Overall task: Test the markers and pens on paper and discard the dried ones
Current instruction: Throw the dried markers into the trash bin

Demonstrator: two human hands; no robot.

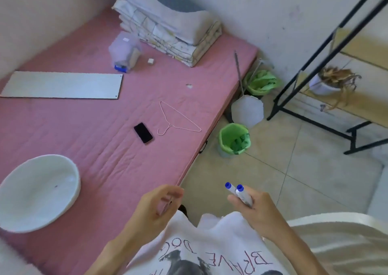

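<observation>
My right hand (pixel 255 208) grips two white markers with blue caps (pixel 237 192), their capped ends pointing up and away over the tiled floor. My left hand (pixel 158 203) hovers at the bed's near edge with fingers loosely curled and nothing in it. A small bin with a green liner (pixel 234 138) stands on the floor beside the bed, ahead of my right hand. A long white sheet (pixel 63 84) lies flat on the pink bed (pixel 100 132) at the far left. A clear plastic bag with a blue item (pixel 123 52) sits near the folded bedding.
On the bed lie a black phone (pixel 143 132), a wire hanger (pixel 178 119) and a white bowl (pixel 35 190) at the left. Folded bedding (pixel 170 31) is stacked at the back. A second green-lined bin (pixel 262 81), a white lid (pixel 247 111) and a black rack (pixel 315 65) stand on the right.
</observation>
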